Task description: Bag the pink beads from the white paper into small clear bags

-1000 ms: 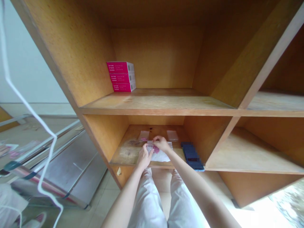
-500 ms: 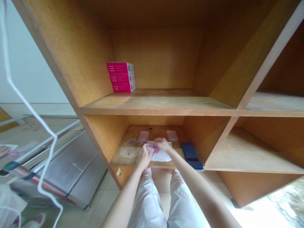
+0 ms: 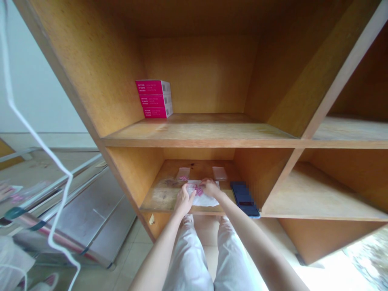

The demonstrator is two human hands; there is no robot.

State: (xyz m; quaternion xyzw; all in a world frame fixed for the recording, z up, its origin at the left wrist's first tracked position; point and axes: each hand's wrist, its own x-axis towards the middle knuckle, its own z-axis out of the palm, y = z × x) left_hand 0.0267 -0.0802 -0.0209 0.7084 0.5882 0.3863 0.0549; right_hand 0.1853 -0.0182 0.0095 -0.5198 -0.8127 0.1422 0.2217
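Note:
My left hand (image 3: 183,199) is closed on the edge of a small clear plastic bag (image 3: 190,188) on the lower shelf. Beside it lies a little heap of small round pink pieces (image 3: 199,190), too small to tell their kind, on a white paper sheet (image 3: 209,201). At the right edge of the heap, my right hand (image 3: 211,189) has its fingers drawn together; whatever they pinch is hidden. Behind the hands lie a clear bag with pink pieces in its lower end (image 3: 183,174) and a second clear bag (image 3: 220,173) with no pink showing.
A dark blue phone (image 3: 244,198) lies right of the paper, at the shelf's front edge. Three stacked pink boxes (image 3: 154,99) stand on the upper shelf. On the left are a metal-framed cart (image 3: 91,214) and a hanging white cable (image 3: 57,157).
My right hand has moved slightly right and lower, showing more of the pink heap. My left hand stays in nearly the same place.

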